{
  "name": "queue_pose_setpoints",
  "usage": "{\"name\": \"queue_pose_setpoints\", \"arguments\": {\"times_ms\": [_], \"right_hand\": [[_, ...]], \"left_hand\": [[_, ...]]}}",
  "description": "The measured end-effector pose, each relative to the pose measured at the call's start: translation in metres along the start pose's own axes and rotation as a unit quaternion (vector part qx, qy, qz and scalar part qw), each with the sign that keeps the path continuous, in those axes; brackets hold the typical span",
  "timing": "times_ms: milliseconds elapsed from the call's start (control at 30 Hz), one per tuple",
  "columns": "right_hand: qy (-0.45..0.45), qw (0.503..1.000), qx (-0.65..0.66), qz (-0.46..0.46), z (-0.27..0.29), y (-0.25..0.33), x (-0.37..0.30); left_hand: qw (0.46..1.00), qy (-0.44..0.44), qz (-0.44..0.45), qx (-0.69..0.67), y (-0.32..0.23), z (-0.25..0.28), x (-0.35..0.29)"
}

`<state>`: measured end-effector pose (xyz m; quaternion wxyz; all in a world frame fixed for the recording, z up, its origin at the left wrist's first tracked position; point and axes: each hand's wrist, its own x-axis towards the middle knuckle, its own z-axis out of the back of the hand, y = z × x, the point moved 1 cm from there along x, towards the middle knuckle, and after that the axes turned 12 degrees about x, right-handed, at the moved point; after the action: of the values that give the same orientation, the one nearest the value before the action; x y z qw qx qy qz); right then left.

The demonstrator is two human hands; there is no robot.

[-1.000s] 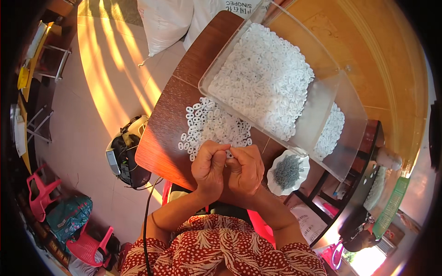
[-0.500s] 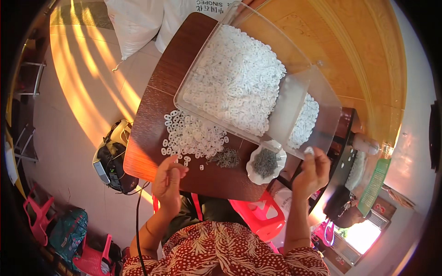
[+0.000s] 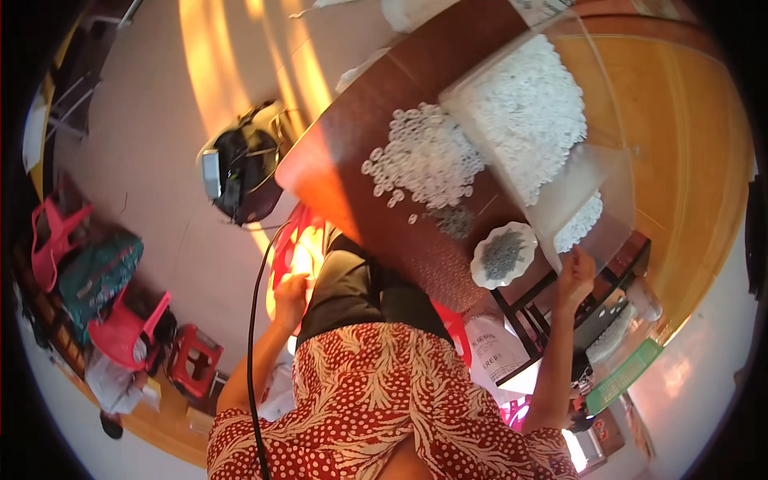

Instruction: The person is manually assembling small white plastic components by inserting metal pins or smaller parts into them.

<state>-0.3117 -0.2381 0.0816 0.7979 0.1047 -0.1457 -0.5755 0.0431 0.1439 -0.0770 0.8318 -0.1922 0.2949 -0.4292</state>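
Note:
My left hand (image 3: 290, 298) is down beside my left thigh, fingers curled in, against a sunlit red plastic stool (image 3: 296, 250); whether it grips the stool is hidden. My right hand (image 3: 578, 276) is closed at the near end of a small clear plastic bin (image 3: 612, 232) holding white pieces (image 3: 579, 224); what its fingers pinch is hidden. On the dark table left of it stands a white scalloped bowl (image 3: 478, 270) with small grey metal parts (image 3: 504, 254). Further left are a loose grey heap (image 3: 453, 222) and spread white two-holed plastic pieces (image 3: 428, 152).
A large clear bin (image 3: 472, 92) full of white pieces (image 3: 532, 112) stands at the table's far right. A black bag (image 3: 244, 176) lies on the floor left of the brown table (image 3: 384, 80). A black cable (image 3: 254, 344) runs past my left arm. Red stools (image 3: 194, 360) stand lower left.
My view has swung, so the table sits further right. My left hand has dropped from the table edge to the stool. My right hand, which held a white piece, is now by the small bin.

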Motion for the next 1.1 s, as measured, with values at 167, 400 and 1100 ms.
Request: {"name": "queue_pose_setpoints", "arguments": {"times_ms": [167, 400, 1100], "right_hand": [[0.005, 0.993, 0.104, -0.053, 0.002, 0.003, 0.025], [0.052, 0.992, 0.112, -0.005, -0.022, 0.034, 0.037], [0.130, 0.979, 0.151, 0.044, -0.045, 0.082, 0.045]], "left_hand": [[0.970, 0.061, 0.065, 0.226, 0.072, -0.027, -0.088], [0.987, 0.107, 0.085, 0.082, 0.075, -0.100, -0.090], [0.901, 0.116, 0.071, 0.412, 0.151, -0.030, -0.074]]}}
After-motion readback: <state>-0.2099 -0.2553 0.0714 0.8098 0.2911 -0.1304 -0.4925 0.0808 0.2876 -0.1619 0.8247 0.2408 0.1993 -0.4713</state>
